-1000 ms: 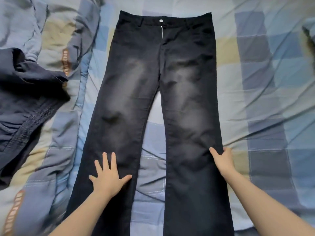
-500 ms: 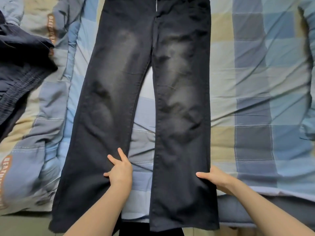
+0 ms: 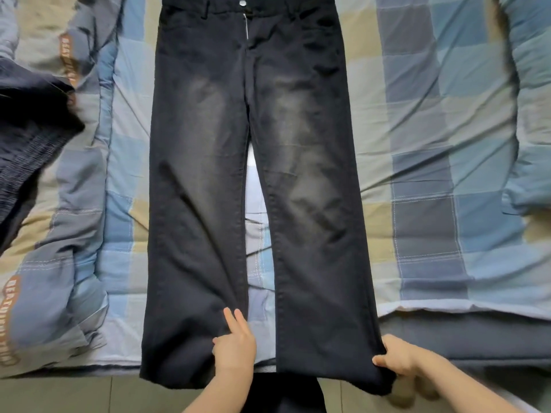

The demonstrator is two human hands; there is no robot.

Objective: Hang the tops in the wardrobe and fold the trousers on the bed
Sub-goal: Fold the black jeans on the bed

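A pair of black faded trousers (image 3: 250,180) lies flat and face up on the bed, waistband at the far end, leg hems hanging over the near edge. My left hand (image 3: 235,344) rests on the inner edge of the left leg near the hem, two fingers straight on the cloth and the thumb against the fabric. My right hand (image 3: 396,357) pinches the outer edge of the right leg near its hem, thumb on top and fingers curled underneath.
The bed carries a blue, grey and beige checked sheet (image 3: 432,162). A bunched quilt (image 3: 59,234) lies along the left, with a dark garment (image 3: 26,144) on it. The bed's near edge (image 3: 465,332) runs along the bottom; floor (image 3: 59,394) shows below.
Both hands slid down the legs from knee height to the hems. The left hand went from flat and spread to the inner seam; the right hand took hold of the outer hem edge.
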